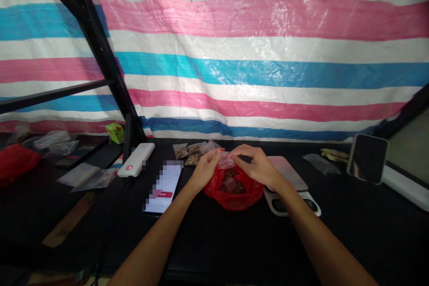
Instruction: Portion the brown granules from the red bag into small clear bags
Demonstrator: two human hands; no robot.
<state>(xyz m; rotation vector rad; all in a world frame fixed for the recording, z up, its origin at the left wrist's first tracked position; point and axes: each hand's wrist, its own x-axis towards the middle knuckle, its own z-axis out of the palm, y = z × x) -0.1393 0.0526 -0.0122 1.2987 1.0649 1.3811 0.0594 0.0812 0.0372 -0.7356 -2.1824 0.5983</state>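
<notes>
Both hands hold a small clear plastic bag [226, 161] above an open red plastic bag [231, 201]. My left hand [206, 167] pinches its left side, and my right hand [253, 163] grips the right side with bent fingers. Inside the red bag lie many small brown pieces and a small clear cup [229, 184]. Just behind my left hand, several small clear bags with brown contents [192, 158] lie on the table. A kitchen scale [290, 178] stands to the right, partly covered by my right forearm.
A phone [167, 187] with a lit screen and a white power bank [137, 159] lie left on the black table [214, 250]. Flat clear bags [87, 176] and another red bag [16, 163] are farther left. A dark-screened device [368, 158] stands right, near a clear bag [321, 164].
</notes>
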